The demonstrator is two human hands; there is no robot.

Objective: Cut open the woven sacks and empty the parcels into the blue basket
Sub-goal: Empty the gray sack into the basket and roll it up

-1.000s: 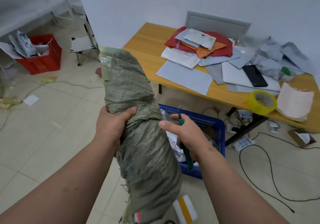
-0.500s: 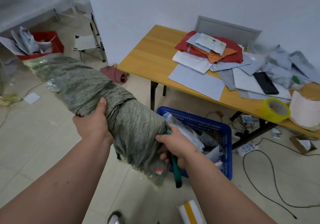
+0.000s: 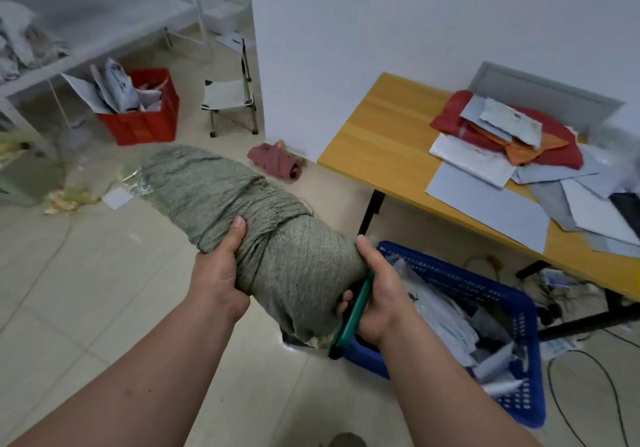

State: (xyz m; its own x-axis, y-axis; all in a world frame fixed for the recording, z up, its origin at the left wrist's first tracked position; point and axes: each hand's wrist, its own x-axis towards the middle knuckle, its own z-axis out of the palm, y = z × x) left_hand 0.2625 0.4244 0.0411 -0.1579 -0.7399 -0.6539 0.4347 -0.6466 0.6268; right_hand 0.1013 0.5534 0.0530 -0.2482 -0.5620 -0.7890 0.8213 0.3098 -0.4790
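The sack [image 3: 242,211] lay mid-frame, its mouth at the basket [image 3: 519,308] lower right. The left hand [image 3: 218,270] gripped its bunched waist; the right hand [image 3: 377,294] held the mouth and a cutter [image 3: 351,318]. Soft, limp weave probably handled best where gathered.

I see the sack [image 3: 242,218] lying across the middle, the basket [image 3: 519,311] on the floor near right, the table [image 3: 388,142] behind it, a crate [image 3: 145,121] far left.

Soft, even indoor light, faint shadows, wide-angle bending at the edges, slight motion blur at right.
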